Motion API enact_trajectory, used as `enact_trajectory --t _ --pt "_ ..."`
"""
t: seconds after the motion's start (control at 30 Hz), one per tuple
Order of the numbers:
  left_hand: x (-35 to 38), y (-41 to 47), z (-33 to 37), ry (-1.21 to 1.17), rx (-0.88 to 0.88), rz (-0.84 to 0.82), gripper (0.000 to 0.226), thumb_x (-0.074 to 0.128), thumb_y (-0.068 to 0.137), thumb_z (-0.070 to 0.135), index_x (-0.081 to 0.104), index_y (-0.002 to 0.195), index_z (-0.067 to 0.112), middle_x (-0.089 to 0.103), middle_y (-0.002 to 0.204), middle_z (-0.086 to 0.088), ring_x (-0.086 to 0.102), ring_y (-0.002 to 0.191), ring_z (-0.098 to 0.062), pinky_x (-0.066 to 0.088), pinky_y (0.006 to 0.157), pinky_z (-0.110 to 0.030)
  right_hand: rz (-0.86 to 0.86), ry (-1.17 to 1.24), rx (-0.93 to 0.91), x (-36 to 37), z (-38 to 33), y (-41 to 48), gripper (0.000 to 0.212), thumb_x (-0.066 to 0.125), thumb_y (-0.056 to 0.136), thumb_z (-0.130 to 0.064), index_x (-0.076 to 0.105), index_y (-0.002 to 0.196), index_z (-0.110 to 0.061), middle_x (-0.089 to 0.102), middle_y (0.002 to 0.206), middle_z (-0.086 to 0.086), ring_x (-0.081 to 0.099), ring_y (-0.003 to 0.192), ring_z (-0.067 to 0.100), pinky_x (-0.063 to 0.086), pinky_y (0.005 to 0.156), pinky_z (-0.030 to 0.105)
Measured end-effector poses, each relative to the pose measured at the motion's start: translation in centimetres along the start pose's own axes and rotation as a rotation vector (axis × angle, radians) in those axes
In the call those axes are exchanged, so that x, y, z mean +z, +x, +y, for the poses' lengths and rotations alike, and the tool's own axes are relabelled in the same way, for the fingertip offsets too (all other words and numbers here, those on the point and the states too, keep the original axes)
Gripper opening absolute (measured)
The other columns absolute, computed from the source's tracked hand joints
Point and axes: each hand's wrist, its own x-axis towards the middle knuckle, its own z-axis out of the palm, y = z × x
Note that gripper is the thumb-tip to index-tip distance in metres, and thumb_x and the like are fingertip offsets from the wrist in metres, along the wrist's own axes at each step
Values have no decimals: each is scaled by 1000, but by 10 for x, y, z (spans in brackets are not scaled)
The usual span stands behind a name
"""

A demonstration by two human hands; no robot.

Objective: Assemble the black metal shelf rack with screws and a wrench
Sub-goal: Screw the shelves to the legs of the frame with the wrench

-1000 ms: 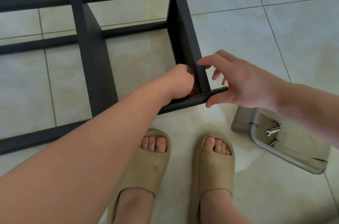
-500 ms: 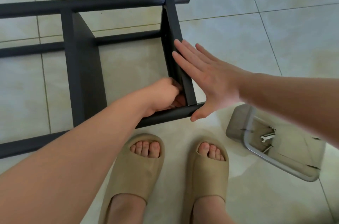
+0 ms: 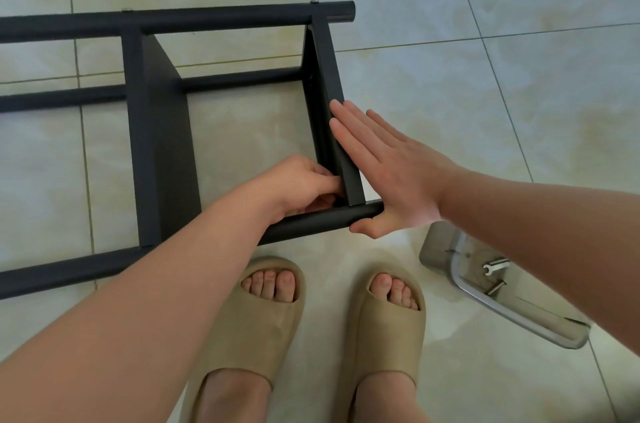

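The left hand point(image 3: 304, 185) has its fingers curled into the inner corner where the end panel point(image 3: 327, 76) meets the near tube point(image 3: 311, 225) of the black metal shelf rack point(image 3: 159, 145). The rack lies on the tiled floor point(image 3: 519, 110), running off toward 9 o'clock. Whether those fingers pinch a screw I cannot tell; the knuckles hide it. The right hand point(image 3: 388, 173) is flat and holds nothing, fingers straight against the panel's outer face, thumb under the tube's end. The likely trouble is the panel slipping out of line if that brace eases, so a screw would start crooked or drop to the floor. The left forearm crosses the tube and hides the joint. At 4 o'clock a metal tray point(image 3: 436, 249) holds a small wrench point(image 3: 496, 265) and a loose screw point(image 3: 496, 286), under the right forearm and awkward to reach. Beige slippers point(image 3: 266, 311) stand at 6 o'clock, just beside the tube.
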Motion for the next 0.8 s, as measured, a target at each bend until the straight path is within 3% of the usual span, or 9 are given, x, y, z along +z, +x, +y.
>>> enact_trajectory --t 0.2,0.4,0.57,0.7,0.8 --pt "-2 3 1 -101 -10 -68 14 65 87 -3 73 78 4 73 69 -8 71 59 -13 52 53 -17 66 40 -21 7 4 3 127 44 77 -83 4 158 5 -4 166 23 -4 155 36 8 127 50" --pt "-5 7 -1 -65 -33 -95 32 68 82 -5 75 58 14 73 69 -9 71 61 -16 52 54 -19 84 44 -38 12 7 3 126 46 79 -83 2 158 4 -6 167 23 -5 156 35 7 127 51" --pt "-7 9 -1 -41 -72 -135 17 70 81 2 79 71 13 76 81 -14 73 72 -20 56 62 -23 94 53 -50 13 8 2 122 43 82 -82 4 158 6 -4 166 25 -3 155 37 8 126 51" --pt "-8 8 -3 -95 -91 -162 11 69 81 3 79 84 7 76 91 -18 74 82 -24 58 82 -34 111 49 -51 13 8 2 122 42 83 -83 5 158 6 -2 166 24 -2 155 37 9 126 52" --pt "-7 9 -2 -95 -91 -166 15 68 80 1 80 78 10 76 88 -17 74 80 -24 58 83 -35 135 43 -47 15 7 1 122 43 81 -83 7 158 5 1 167 24 1 156 37 11 126 53"
